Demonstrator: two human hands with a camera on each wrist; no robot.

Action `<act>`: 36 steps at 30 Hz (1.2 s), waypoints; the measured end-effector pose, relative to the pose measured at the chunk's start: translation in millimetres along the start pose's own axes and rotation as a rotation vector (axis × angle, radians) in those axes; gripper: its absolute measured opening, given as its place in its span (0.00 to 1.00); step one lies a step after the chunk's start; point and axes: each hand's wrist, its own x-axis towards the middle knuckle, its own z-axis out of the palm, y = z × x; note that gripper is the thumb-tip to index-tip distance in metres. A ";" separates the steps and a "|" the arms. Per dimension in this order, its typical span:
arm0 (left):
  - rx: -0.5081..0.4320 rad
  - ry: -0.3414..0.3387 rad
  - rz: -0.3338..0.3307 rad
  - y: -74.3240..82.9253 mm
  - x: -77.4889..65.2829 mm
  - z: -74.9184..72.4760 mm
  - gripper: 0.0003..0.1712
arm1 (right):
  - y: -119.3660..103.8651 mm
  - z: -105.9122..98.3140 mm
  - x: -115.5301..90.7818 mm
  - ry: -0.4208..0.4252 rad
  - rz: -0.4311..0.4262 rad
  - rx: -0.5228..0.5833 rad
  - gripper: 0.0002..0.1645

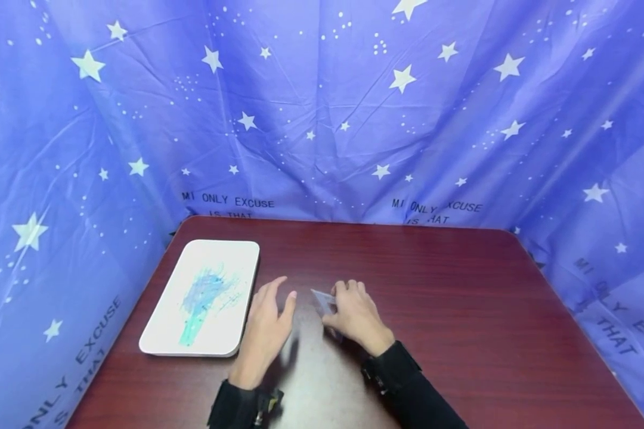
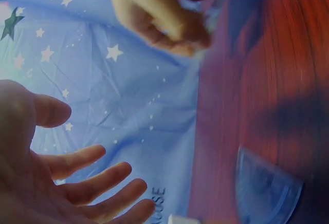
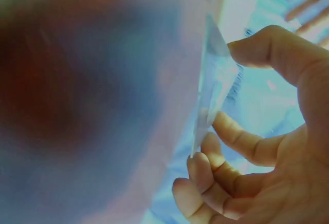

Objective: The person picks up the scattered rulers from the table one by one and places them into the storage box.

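Note:
My right hand (image 1: 356,313) grips a clear plastic set square (image 1: 324,302) low over the middle of the table. In the right wrist view the set square (image 3: 213,80) stands nearly edge-on, thumb at one edge and fingertips at the lower end. My left hand (image 1: 268,325) hovers beside the white board's right edge, fingers spread and holding nothing; the left wrist view shows its palm (image 2: 20,167) bare. A clear, curved-edged plastic piece like a protractor (image 2: 267,188) lies at the lower right of that view.
A white board (image 1: 163,325) with rounded corners and a blue-green scribbled picture lies on the left of the dark red-brown table (image 1: 461,322). Blue curtains (image 1: 322,89) with white stars hang behind the table and along both sides.

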 end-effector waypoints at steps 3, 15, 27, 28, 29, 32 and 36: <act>-0.077 -0.006 -0.035 0.1 -1.6 4.3 0.25 | 1.7 -15.7 -1.5 0.066 -0.024 0.036 0.29; -0.781 -0.142 -0.117 18.7 -6.8 29.4 0.24 | -18.3 -49.7 -15.5 0.182 -0.150 0.179 0.30; -1.003 -0.110 -0.157 27.1 -11.5 35.1 0.19 | -25.8 -44.4 -24.1 0.296 -0.241 0.148 0.26; -1.004 -0.105 -0.150 26.7 -11.5 35.2 0.18 | -25.7 -44.0 -24.2 0.297 -0.245 0.147 0.26; -1.004 -0.102 -0.145 26.3 -11.4 35.2 0.18 | -25.5 -43.5 -24.1 0.296 -0.248 0.145 0.27; -0.990 -0.099 -0.142 25.1 -10.5 35.0 0.17 | -24.6 -43.9 -24.4 0.285 -0.254 0.142 0.28; -0.932 -0.103 -0.170 22.7 -7.7 34.7 0.17 | -22.7 -46.7 -25.3 0.263 -0.265 0.147 0.27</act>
